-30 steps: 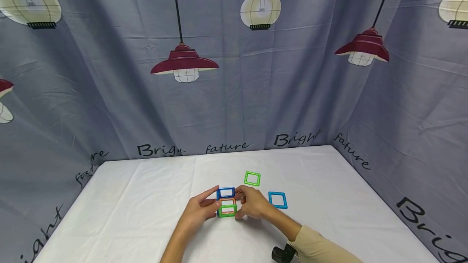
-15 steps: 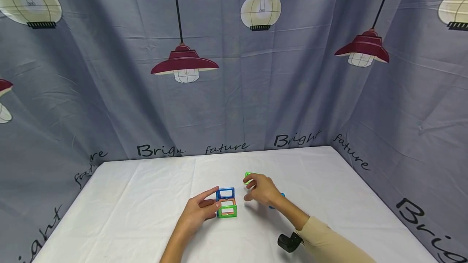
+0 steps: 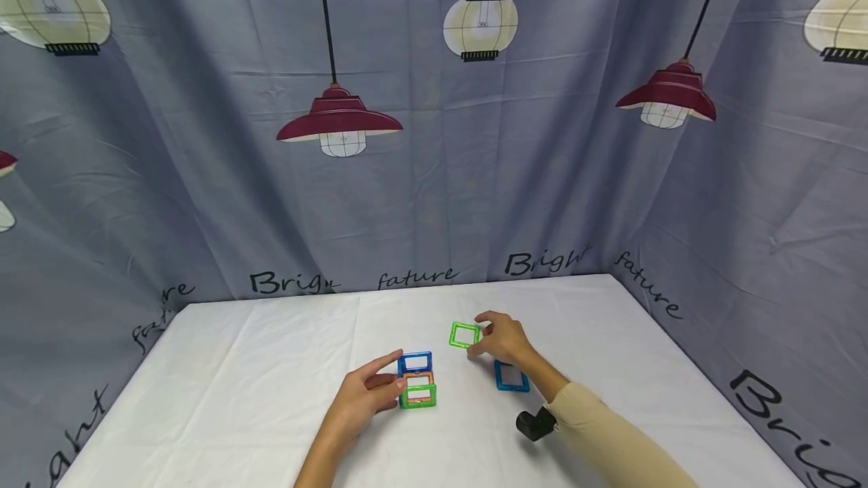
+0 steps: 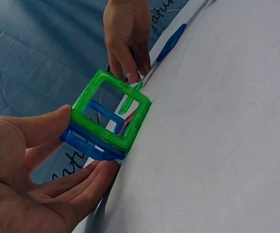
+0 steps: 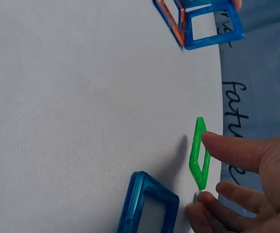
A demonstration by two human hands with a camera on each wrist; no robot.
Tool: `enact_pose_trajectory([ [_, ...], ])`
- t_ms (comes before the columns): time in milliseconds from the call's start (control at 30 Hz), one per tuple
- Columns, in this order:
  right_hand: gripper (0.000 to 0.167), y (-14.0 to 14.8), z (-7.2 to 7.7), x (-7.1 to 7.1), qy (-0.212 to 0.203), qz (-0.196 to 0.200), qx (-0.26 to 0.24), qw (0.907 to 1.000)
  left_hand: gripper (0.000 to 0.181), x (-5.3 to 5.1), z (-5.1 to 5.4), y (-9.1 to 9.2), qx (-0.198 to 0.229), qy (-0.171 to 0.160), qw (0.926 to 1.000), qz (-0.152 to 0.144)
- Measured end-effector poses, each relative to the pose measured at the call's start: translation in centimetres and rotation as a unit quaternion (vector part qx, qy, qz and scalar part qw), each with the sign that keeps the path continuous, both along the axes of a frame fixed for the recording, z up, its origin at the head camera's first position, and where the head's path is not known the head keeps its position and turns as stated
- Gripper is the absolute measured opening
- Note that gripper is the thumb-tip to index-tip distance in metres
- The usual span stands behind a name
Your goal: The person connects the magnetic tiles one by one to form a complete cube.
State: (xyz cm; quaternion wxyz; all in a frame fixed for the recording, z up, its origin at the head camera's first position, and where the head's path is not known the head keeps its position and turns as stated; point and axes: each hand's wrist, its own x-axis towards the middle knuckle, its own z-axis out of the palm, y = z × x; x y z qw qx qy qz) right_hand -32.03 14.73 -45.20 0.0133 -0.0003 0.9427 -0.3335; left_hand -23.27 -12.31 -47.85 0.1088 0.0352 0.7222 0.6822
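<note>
Head view: the left hand [image 3: 362, 396] was clamped on the box [image 3: 420, 388], the right hand [image 3: 505, 337] at the green tile [image 3: 466, 325], toward the far edge of the desk [image 3: 271, 382]; gripped or merely touched, I couldn't tell! That tile looked light, stiff and slick; opposite rims promised the surest pinch.

A hollow block of joined plastic frames [image 3: 418, 404] stands at the head view's lower centre: a translucent green square [image 4: 138, 121] upright in front, orange [image 3: 419, 374] showing between, blue [image 3: 415, 355] behind. Near its upper right, a separate bright-green plastic square frame [image 3: 453, 334] appears whole.
</note>
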Motion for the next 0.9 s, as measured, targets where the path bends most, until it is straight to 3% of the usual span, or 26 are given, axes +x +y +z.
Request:
enact_pose_trajectory([
  [300,0.065,-0.3,-1.0,-0.5,0.003,-0.007,0.019,0.9998,0.061,0.0,-0.1,-0.1,0.003,0.002,1.0,-0.001],
  [567,0.055,-0.4,-1.4,-0.7,0.018,0.001,0.032,0.9993,0.061,-0.1,-0.1,-0.1,0.0,0.002,1.0,0.002],
  [900,0.05,-0.2,-1.4,0.6,0.025,0.028,0.038,0.9986,0.061,0.0,-0.2,0.0,0.003,-0.001,1.0,0.003],
])
